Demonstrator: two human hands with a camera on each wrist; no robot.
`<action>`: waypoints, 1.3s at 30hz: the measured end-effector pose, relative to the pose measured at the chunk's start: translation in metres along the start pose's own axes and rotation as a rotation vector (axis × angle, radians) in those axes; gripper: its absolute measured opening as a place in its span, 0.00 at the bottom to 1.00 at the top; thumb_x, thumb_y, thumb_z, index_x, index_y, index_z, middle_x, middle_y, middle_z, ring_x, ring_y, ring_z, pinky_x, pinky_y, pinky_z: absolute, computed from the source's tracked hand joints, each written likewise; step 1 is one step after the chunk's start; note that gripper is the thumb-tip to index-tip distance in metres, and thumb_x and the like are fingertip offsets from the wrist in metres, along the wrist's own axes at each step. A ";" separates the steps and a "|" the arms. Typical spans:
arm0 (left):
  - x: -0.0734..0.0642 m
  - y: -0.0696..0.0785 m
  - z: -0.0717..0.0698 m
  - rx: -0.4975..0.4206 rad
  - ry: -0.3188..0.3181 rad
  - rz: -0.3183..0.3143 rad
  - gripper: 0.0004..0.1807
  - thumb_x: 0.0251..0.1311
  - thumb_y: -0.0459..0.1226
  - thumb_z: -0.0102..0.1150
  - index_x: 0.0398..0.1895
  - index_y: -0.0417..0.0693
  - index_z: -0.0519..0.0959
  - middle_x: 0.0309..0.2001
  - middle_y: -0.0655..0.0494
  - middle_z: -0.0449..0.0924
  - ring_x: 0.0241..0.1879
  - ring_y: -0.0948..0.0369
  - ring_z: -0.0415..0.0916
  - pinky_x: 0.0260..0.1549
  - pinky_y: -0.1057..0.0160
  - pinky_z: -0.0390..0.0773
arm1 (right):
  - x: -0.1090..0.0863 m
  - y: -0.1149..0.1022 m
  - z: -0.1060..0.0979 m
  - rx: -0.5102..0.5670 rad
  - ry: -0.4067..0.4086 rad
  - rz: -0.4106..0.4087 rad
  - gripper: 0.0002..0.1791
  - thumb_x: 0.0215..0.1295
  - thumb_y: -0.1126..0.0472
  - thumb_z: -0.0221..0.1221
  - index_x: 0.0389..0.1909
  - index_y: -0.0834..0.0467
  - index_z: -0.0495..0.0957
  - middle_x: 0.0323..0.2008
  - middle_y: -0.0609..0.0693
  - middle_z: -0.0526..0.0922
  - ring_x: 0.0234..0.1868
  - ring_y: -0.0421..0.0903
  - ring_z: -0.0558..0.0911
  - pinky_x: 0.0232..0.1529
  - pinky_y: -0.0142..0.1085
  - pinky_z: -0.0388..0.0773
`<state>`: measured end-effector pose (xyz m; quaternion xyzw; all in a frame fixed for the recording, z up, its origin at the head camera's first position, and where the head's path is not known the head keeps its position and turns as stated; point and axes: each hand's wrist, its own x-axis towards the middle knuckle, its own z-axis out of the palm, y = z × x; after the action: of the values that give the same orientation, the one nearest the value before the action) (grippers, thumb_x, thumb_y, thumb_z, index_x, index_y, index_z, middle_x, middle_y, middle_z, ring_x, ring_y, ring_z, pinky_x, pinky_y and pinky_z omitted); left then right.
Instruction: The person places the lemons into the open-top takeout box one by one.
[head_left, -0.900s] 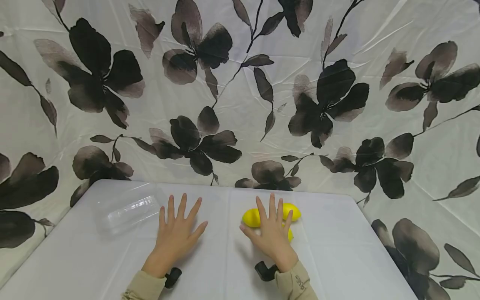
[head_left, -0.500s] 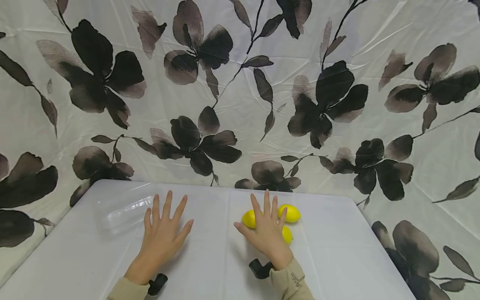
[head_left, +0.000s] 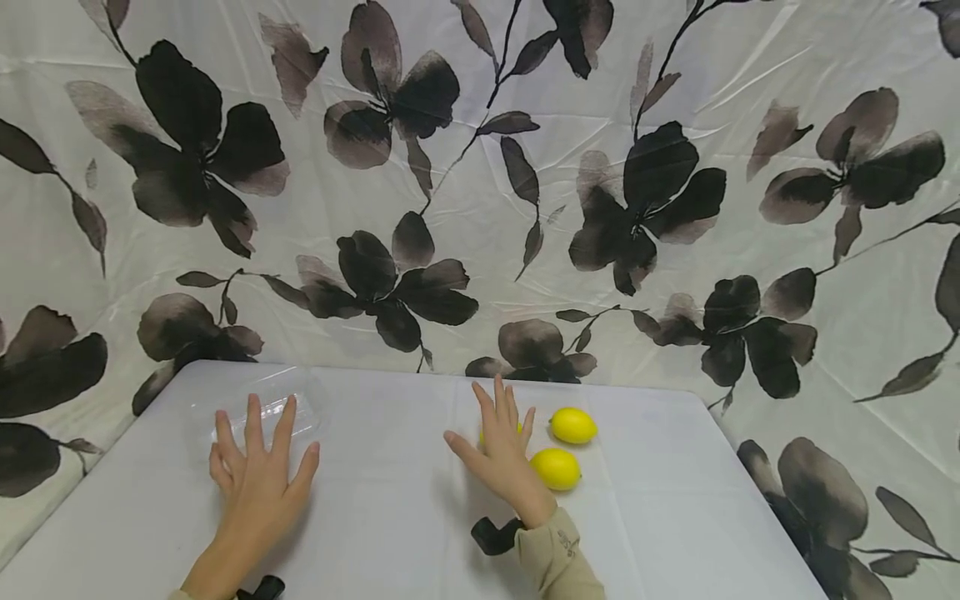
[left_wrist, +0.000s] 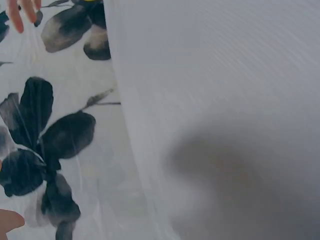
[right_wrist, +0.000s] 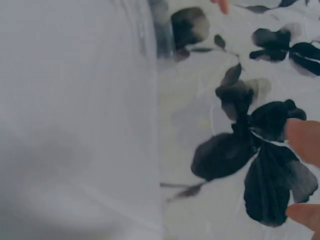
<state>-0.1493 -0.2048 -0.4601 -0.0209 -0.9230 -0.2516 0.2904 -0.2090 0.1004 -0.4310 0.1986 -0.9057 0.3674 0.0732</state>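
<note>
My left hand [head_left: 258, 479], fingers spread, hovers at the near side of a clear plastic container [head_left: 303, 404] on the left of the table; its fingertips overlap the container in the head view. My right hand [head_left: 504, 454] reaches over a yellow lemon [head_left: 490, 435] and partly hides it, with straight fingers and the thumb held out. Just right of that hand lie two more lemons, a nearer lemon [head_left: 557, 469] and a farther lemon [head_left: 573, 426]. Neither hand grips anything. In the right wrist view, fingertips [right_wrist: 304, 142] show at the right edge.
A white table [head_left: 390, 533] carries all these things. Behind it hangs a pale cloth [head_left: 525, 283] with dark flower prints, meeting the table's back edge. A black wrist camera [head_left: 495, 536] sits under the right wrist, and another black camera [head_left: 264, 588] under the left.
My left hand has moved left and toward me, from beside the container to in front of it. My right hand has shifted left, uncovering the two right lemons and turning slightly.
</note>
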 end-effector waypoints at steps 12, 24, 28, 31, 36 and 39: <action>-0.008 -0.043 -0.024 -0.038 0.022 -0.127 0.39 0.70 0.46 0.47 0.79 0.41 0.46 0.76 0.32 0.21 0.70 0.36 0.08 0.59 0.26 0.23 | 0.021 -0.008 0.024 0.365 -0.014 -0.049 0.42 0.70 0.46 0.56 0.78 0.57 0.50 0.79 0.54 0.45 0.78 0.55 0.44 0.73 0.60 0.26; 0.006 -0.077 -0.037 -0.229 -0.021 -0.552 0.41 0.73 0.41 0.40 0.77 0.34 0.31 0.74 0.32 0.12 0.72 0.33 0.15 0.64 0.27 0.26 | 0.044 -0.024 0.066 0.592 -0.166 0.053 0.40 0.72 0.44 0.54 0.78 0.47 0.49 0.78 0.48 0.51 0.76 0.52 0.55 0.72 0.59 0.54; 0.006 -0.088 -0.036 -0.385 -0.002 -0.722 0.41 0.74 0.43 0.35 0.77 0.37 0.28 0.74 0.36 0.11 0.74 0.40 0.12 0.70 0.38 0.27 | 0.052 -0.033 0.083 0.719 -0.208 0.071 0.39 0.73 0.46 0.54 0.78 0.51 0.49 0.77 0.51 0.51 0.76 0.51 0.56 0.72 0.56 0.56; 0.006 -0.095 -0.034 -0.535 0.027 -0.831 0.40 0.74 0.45 0.32 0.77 0.41 0.26 0.76 0.42 0.12 0.75 0.47 0.13 0.73 0.48 0.26 | 0.058 -0.039 0.097 0.783 -0.223 0.088 0.38 0.74 0.49 0.54 0.78 0.55 0.50 0.77 0.53 0.53 0.75 0.52 0.57 0.72 0.51 0.58; 0.007 -0.104 -0.031 -0.967 0.127 -0.916 0.37 0.77 0.43 0.26 0.78 0.59 0.21 0.76 0.66 0.10 0.73 0.69 0.14 0.70 0.68 0.24 | 0.066 -0.047 0.122 0.831 -0.241 0.120 0.38 0.73 0.49 0.54 0.77 0.55 0.51 0.76 0.52 0.55 0.75 0.49 0.58 0.72 0.46 0.59; 0.006 -0.110 -0.028 -1.218 0.182 -0.866 0.35 0.77 0.42 0.24 0.76 0.65 0.19 0.74 0.74 0.08 0.70 0.77 0.12 0.67 0.75 0.21 | 0.072 -0.051 0.135 0.852 -0.231 0.136 0.36 0.74 0.50 0.54 0.76 0.56 0.53 0.75 0.52 0.57 0.75 0.49 0.59 0.72 0.44 0.60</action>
<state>-0.1600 -0.3148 -0.4868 0.2079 -0.5187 -0.8100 0.1779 -0.2517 -0.0489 -0.4759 0.1906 -0.6867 0.6871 -0.1411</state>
